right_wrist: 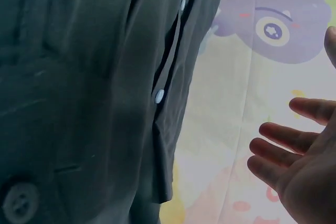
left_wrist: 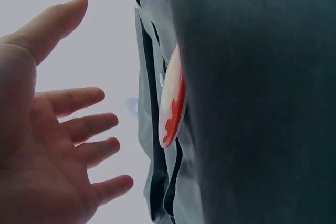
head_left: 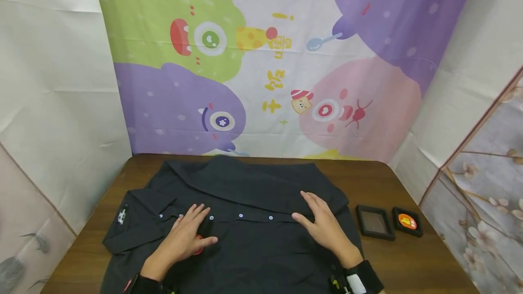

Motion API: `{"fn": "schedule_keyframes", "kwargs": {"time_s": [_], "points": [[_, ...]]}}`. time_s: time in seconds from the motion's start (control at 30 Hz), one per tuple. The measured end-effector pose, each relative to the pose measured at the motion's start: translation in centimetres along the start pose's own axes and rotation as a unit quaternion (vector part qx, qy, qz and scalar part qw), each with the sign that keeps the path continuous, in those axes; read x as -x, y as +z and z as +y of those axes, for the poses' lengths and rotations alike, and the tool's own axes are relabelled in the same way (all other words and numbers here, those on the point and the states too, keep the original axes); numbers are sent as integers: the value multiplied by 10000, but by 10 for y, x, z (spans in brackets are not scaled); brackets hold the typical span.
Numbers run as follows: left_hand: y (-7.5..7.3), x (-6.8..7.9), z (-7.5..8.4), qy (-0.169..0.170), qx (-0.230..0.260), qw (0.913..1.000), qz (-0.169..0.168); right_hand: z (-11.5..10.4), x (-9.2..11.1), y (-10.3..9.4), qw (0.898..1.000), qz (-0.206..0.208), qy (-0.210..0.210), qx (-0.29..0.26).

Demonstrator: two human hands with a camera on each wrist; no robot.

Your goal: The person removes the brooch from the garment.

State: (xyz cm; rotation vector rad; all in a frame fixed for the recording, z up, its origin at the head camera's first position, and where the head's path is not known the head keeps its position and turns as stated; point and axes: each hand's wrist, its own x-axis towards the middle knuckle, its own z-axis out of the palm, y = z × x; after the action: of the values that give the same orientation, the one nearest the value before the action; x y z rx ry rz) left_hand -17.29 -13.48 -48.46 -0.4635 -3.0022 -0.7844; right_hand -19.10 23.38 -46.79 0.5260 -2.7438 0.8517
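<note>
A dark button-up shirt [head_left: 253,248] lies spread out, its upper part folded over and a sleeve [head_left: 139,221] folded in at the left. Small pale buttons [head_left: 240,215] run across it in a row. Above its left part my left hand [head_left: 184,237] hovers with fingers spread. Partly behind that hand sits a flat round red-and-white disc [left_wrist: 172,100] on the shirt; its exact kind cannot be told. My right hand [head_left: 324,228] is over the shirt's right part, fingers extended. Both wrist views show empty palms, the left [left_wrist: 47,145] and the right [right_wrist: 310,177], apart from the cloth.
The shirt covers much of a brown wooden table [head_left: 416,267]. To its right lie a black square frame [head_left: 379,235] and a smaller black square piece [head_left: 417,231] with an orange round badge [head_left: 407,221]. A cartoon-printed curtain [head_left: 269,135] hangs behind the table's far edge.
</note>
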Motion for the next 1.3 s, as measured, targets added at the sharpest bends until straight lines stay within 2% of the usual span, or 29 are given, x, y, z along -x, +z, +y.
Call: {"fn": "schedule_keyframes", "kwargs": {"time_s": [0.17,0.33,0.6,0.83,1.03,1.3], "points": [[0,1,1,-41,58,9999,-78,-4,-3,0,9999,115,-93,-22],[-2,4,1,-103,69,9999,-67,-11,-8,4,9998,-14,-178,-109],[0,4,0,-177,3,9998,-50,-19,-10,13,9996,-123,-148,-205],[0,7,-1,-219,69,9997,-42,-27,-11,20,9986,-397,22,-337],[-1,8,-2,-211,86,9997,-39,-32,-12,25,9986,-370,107,-352],[-2,7,-3,-191,62,9998,-10,-37,-15,29,9985,-411,10,-363]]}}
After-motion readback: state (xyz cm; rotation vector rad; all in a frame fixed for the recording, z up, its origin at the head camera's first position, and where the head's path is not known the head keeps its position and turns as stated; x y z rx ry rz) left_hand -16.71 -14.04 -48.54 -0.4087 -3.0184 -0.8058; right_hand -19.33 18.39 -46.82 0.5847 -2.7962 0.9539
